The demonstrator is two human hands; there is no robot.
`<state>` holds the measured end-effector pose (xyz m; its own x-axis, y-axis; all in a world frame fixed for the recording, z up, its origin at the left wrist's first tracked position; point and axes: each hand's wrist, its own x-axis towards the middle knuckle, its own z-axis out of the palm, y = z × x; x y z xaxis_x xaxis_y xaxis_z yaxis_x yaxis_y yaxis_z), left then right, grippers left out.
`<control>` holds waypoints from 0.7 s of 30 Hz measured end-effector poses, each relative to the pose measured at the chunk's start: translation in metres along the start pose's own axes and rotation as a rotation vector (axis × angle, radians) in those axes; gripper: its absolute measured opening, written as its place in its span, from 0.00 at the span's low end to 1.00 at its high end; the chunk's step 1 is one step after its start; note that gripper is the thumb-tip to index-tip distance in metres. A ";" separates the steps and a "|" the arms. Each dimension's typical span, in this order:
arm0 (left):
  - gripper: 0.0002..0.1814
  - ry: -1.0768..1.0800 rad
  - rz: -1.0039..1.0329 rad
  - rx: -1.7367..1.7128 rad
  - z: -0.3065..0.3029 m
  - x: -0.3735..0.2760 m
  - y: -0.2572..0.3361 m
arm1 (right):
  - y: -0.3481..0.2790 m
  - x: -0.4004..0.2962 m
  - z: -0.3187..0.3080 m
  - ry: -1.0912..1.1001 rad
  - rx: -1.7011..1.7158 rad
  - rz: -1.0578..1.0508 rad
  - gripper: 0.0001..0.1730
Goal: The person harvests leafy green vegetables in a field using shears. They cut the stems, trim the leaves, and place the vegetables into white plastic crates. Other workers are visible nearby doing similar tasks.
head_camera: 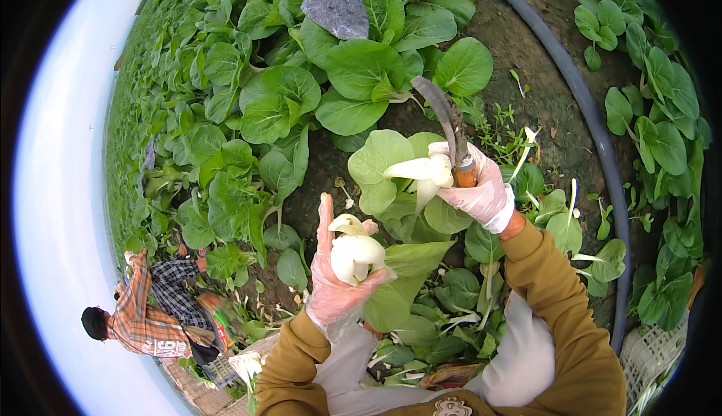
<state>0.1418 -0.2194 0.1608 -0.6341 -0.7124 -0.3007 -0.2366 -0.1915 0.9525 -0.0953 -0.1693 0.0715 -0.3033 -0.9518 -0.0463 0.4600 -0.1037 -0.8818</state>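
Note:
My left hand (pixel 338 286), in a thin clear glove, cradles a leafy green with a thick white base (pixel 356 255); its thumb and fingers are spread around the stalks. My right hand (pixel 479 185), gloved too, grips the orange handle of a sickle (pixel 465 175), whose curved dark blade points up and away. That same hand also holds the white base of a second leafy green (pixel 420 173), its leaves spreading to the left. Loose cut leaves (pixel 459 292) lie on the ground below my hands, between my knees.
Growing leafy greens (pixel 361 69) stand ahead and to the left. A dark hose (pixel 586 94) curves along the soil at right. A grey cloth (pixel 335 1) lies on plants at the top. Plastic crates (pixel 654 354) stand lower right. Another person (pixel 149 326) works at lower left.

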 end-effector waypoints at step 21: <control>0.22 -0.389 0.238 1.745 -0.025 0.209 -0.058 | 0.118 0.084 -0.048 0.378 -0.268 0.774 0.27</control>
<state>0.0415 -0.3745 0.0440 -0.8241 -0.3840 -0.4165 -0.3820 0.9196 -0.0921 -0.1065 -0.2472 -0.0590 -0.2658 -0.5643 -0.7816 0.4535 0.6423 -0.6179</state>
